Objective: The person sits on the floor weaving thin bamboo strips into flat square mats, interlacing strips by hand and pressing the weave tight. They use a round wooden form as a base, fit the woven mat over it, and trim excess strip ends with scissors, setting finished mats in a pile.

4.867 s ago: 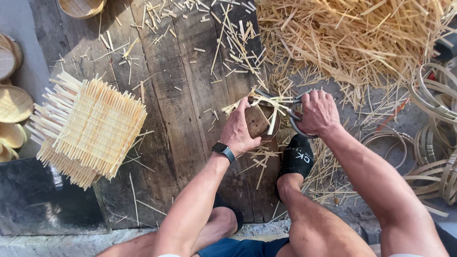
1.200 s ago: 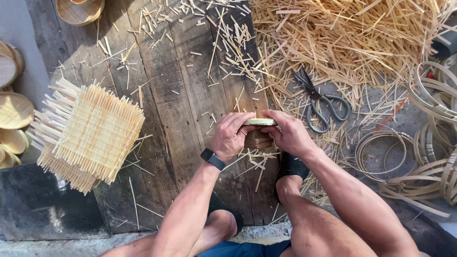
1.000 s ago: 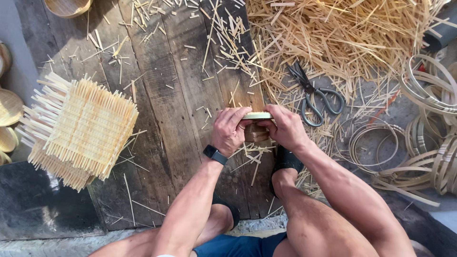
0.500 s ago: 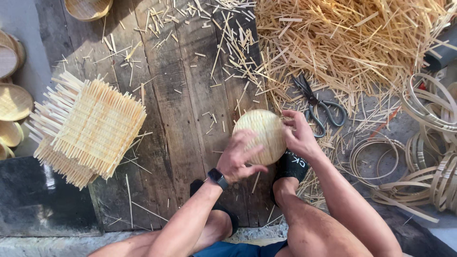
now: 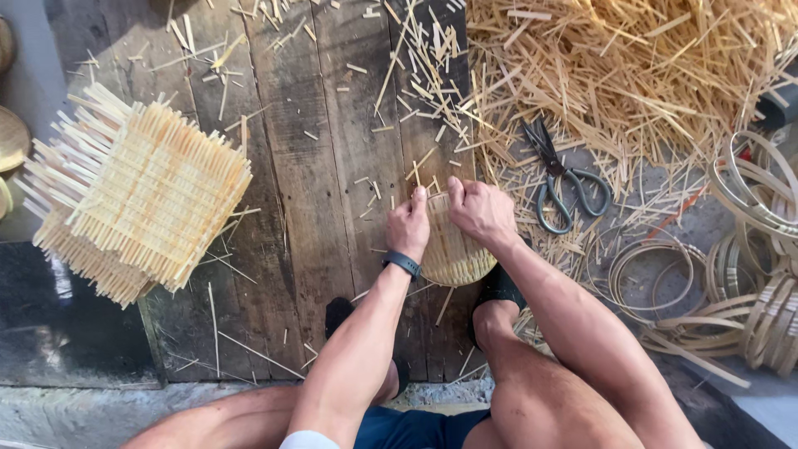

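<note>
A small round woven bamboo piece (image 5: pixel 453 254) stands on edge between both hands, above the dark wooden boards (image 5: pixel 316 166). My left hand (image 5: pixel 409 226), with a black wristband, grips its left upper rim. My right hand (image 5: pixel 480 212) grips the right upper rim, fingers curled over the edge. The upper part of the woven piece is hidden behind my fingers.
A stack of square woven bamboo mats (image 5: pixel 137 195) lies at the left. Scissors (image 5: pixel 559 179) rest to the right of my hands. A large heap of bamboo offcuts (image 5: pixel 632 75) fills the top right, and bamboo hoops (image 5: pixel 740 266) lie at the right. My feet in black shoes (image 5: pixel 499 287) rest below.
The woven round piece was held flat between both hands, then turned face up; now it stands lower, gripped at its top rim by both hands.
</note>
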The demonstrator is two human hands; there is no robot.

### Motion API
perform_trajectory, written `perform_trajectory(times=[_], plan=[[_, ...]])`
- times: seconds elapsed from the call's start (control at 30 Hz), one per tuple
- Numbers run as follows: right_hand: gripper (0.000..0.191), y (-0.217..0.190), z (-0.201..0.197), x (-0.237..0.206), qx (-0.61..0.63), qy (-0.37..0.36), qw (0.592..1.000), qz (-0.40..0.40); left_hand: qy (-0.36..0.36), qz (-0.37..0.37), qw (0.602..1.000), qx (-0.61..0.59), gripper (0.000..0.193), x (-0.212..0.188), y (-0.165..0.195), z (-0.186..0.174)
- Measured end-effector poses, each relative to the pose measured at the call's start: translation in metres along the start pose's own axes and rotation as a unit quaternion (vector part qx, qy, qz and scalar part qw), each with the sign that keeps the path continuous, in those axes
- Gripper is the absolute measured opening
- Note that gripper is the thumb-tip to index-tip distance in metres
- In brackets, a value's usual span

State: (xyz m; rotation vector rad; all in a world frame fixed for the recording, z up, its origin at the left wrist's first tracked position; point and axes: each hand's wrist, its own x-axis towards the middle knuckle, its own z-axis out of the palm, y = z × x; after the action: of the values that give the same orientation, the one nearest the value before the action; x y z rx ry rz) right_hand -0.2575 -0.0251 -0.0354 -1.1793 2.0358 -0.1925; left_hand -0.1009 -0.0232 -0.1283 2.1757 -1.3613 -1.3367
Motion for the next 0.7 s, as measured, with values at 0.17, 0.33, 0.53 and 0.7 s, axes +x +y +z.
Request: perform_trajectory(times=[0.17,0.33,0.53,0.7], plan=[[0.056,0.0,0.007,0.004,0.001,0.001,0.999,0.049,-0.017,0.018,1.0,0.011,0.075,0.005,0.002,0.002],[0.058,0.037,0.027,0.008,0.143,0.05,0.984,0.094,-0.046,0.062,0.98,-0.181,0.071,0.008,-0.007,-0.017],[0.043,0.081,0.022,-0.008,0.304,0.026,0.949,0.084,-0.065,0.014,0.989,-0.128,0.07,0.007,-0.001,-0.024],[0.063,0.024,0.008,0.025,0.036,-0.016,0.999,0.026,-0.03,0.013,0.997,0.073,0.072,0.011,0.029,-0.003]])
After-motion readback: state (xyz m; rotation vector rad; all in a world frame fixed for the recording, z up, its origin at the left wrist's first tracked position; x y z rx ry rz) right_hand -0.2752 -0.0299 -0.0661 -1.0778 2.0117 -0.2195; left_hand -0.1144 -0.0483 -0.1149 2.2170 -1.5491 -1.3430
